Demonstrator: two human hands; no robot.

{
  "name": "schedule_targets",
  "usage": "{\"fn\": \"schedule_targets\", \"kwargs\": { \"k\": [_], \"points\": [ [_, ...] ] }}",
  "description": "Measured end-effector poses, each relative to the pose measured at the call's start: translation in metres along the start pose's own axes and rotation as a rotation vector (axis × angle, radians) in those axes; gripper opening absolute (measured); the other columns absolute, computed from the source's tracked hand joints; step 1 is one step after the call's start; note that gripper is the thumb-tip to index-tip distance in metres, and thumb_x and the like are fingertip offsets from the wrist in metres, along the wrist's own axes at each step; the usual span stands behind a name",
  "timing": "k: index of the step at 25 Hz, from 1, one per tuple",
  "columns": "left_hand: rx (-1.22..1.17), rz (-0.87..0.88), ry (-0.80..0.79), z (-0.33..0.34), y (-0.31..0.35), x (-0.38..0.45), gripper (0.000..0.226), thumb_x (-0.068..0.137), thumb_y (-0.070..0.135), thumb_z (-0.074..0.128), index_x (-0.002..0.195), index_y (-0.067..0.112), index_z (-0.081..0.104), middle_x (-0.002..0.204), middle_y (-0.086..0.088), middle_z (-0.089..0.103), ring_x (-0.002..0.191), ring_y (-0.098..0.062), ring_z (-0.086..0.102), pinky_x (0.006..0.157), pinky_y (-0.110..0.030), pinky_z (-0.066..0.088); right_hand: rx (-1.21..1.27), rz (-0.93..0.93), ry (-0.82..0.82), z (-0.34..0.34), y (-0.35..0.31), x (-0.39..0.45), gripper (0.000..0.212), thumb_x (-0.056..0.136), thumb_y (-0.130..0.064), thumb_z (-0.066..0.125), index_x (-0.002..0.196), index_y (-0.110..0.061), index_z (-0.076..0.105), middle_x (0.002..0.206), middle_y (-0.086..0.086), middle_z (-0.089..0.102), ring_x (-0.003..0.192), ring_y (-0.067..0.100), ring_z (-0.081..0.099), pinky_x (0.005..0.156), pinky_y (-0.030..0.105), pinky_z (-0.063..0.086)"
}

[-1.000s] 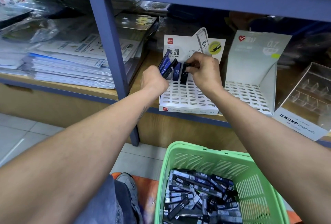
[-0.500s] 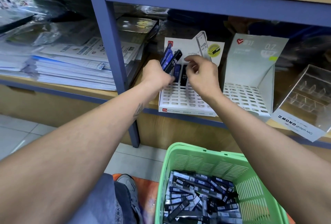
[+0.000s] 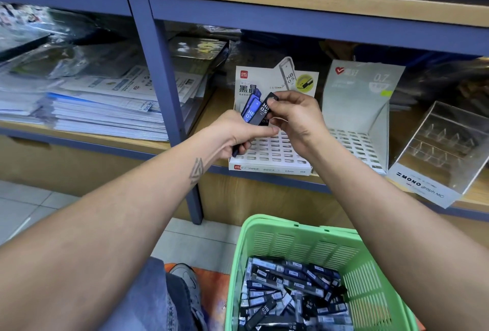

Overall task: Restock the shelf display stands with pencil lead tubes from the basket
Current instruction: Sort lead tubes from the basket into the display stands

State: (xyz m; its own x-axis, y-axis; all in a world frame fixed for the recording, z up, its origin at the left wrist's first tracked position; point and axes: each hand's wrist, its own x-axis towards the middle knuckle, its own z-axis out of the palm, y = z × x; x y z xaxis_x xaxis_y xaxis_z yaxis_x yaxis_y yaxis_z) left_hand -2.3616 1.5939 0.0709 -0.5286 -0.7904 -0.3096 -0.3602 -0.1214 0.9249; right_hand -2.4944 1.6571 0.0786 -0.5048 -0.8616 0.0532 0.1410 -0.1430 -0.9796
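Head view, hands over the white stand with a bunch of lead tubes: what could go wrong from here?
1. The left hand grips several tubes fanned out while the right hand pinches the black tube out of them; a blue tube could slip loose and drop.
2. The white stand sits at the shelf's front edge; pressing a tube into its slots might push or tip it.

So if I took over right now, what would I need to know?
Left hand holds a bunch of blue tubes. Right hand pinches one black tube from that bunch.
Both hover over the white stand, whose visible slots are empty; hands hide the back rows. The grey stand looks empty too.
The green basket holds many more tubes.
Left: fill both stands.
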Motion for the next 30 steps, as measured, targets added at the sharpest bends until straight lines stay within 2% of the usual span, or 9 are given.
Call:
{"fn": "schedule_targets", "kwargs": {
  "k": [3, 7, 10, 12, 15, 19, 23, 27, 30],
  "points": [
    [-0.109, -0.016, 0.010, -0.004, 0.002, 0.000, 0.045, 0.070, 0.048, 0.089, 0.078, 0.016, 0.058, 0.054, 0.003, 0.047, 0.041, -0.008, 0.038, 0.038, -0.019, 0.030, -0.013, 0.000, 0.082, -0.011, 0.000, 0.005, 0.013, 0.090, 0.005, 0.067, 0.087, -0.008, 0.065, 0.071, 0.006, 0.068, 0.060, 0.016, 0.061, 0.061, 0.029, 0.055],
    [-0.174, 0.056, 0.234, -0.014, 0.005, 0.006, 0.024, 0.084, 0.017, 0.081, 0.077, 0.013, 0.059, 0.057, -0.001, 0.052, 0.040, -0.010, 0.041, 0.038, -0.018, 0.031, -0.443, -0.195, 0.183, -0.024, 0.013, 0.012, 0.016, 0.089, 0.000, 0.071, 0.098, -0.012, 0.065, 0.084, 0.008, 0.066, 0.069, 0.022, 0.067, 0.069, 0.035, 0.060],
    [0.069, 0.135, 0.453, -0.018, 0.001, 0.012, 0.023, 0.077, 0.017, 0.086, 0.089, 0.013, 0.066, 0.083, -0.004, 0.069, 0.067, -0.020, 0.063, 0.058, -0.029, 0.052, -0.678, -0.333, 0.152, -0.020, 0.021, 0.017, 0.016, 0.089, -0.007, 0.073, 0.102, -0.015, 0.070, 0.090, 0.003, 0.069, 0.087, 0.023, 0.070, 0.082, 0.042, 0.060],
    [0.226, 0.120, 0.520, -0.015, -0.005, 0.013, 0.032, 0.075, 0.026, 0.089, 0.094, 0.014, 0.065, 0.098, -0.003, 0.070, 0.087, -0.024, 0.067, 0.076, -0.037, 0.058, -0.744, -0.372, 0.121, -0.015, 0.025, 0.020, 0.015, 0.089, -0.007, 0.072, 0.100, -0.017, 0.070, 0.089, -0.002, 0.068, 0.087, 0.015, 0.068, 0.084, 0.041, 0.060],
    [0.356, 0.099, 0.539, -0.009, -0.012, 0.016, 0.031, 0.078, 0.026, 0.087, 0.085, 0.020, 0.058, 0.102, -0.004, 0.067, 0.092, -0.026, 0.065, 0.076, -0.034, 0.055, -0.850, -0.386, 0.068, -0.012, 0.029, 0.023, 0.015, 0.088, -0.007, 0.072, 0.095, -0.020, 0.069, 0.083, -0.009, 0.068, 0.082, 0.012, 0.067, 0.083, 0.042, 0.058],
    [0.467, 0.035, 0.533, -0.007, -0.018, 0.021, 0.028, 0.084, 0.014, 0.079, 0.109, 0.013, 0.064, 0.110, -0.009, 0.067, 0.096, -0.029, 0.064, 0.076, -0.034, 0.055, -0.943, -0.423, 0.031, -0.015, 0.032, 0.027, 0.015, 0.089, -0.007, 0.070, 0.097, -0.019, 0.070, 0.085, -0.006, 0.069, 0.084, 0.018, 0.068, 0.082, 0.044, 0.058],
    [0.446, 0.024, 0.524, -0.009, -0.020, 0.024, 0.026, 0.087, 0.012, 0.076, 0.108, 0.012, 0.061, 0.108, -0.010, 0.065, 0.091, -0.028, 0.062, 0.068, -0.032, 0.047, -0.929, -0.408, 0.024, -0.015, 0.042, 0.025, 0.018, 0.094, -0.006, 0.066, 0.109, -0.012, 0.074, 0.100, 0.005, 0.074, 0.093, 0.020, 0.070, 0.088, 0.041, 0.057],
    [0.429, 0.028, 0.516, -0.010, -0.021, 0.025, 0.031, 0.086, 0.014, 0.078, 0.113, 0.012, 0.061, 0.110, -0.010, 0.065, 0.095, -0.028, 0.063, 0.071, -0.033, 0.050, -1.196, -0.626, 0.049, -0.012, 0.041, 0.023, 0.022, 0.095, -0.009, 0.062, 0.113, -0.007, 0.075, 0.107, 0.010, 0.069, 0.100, 0.031, 0.065, 0.082, 0.043, 0.054],
    [0.380, 0.068, 0.521, -0.013, -0.017, 0.023, 0.036, 0.082, 0.021, 0.083, 0.110, 0.012, 0.062, 0.108, -0.007, 0.066, 0.092, -0.023, 0.062, 0.070, -0.034, 0.053, -1.328, -0.597, 0.059, -0.009, 0.034, 0.020, 0.027, 0.097, -0.013, 0.059, 0.119, -0.010, 0.073, 0.111, 0.008, 0.064, 0.104, 0.031, 0.061, 0.079, 0.042, 0.053]
  ]
}}
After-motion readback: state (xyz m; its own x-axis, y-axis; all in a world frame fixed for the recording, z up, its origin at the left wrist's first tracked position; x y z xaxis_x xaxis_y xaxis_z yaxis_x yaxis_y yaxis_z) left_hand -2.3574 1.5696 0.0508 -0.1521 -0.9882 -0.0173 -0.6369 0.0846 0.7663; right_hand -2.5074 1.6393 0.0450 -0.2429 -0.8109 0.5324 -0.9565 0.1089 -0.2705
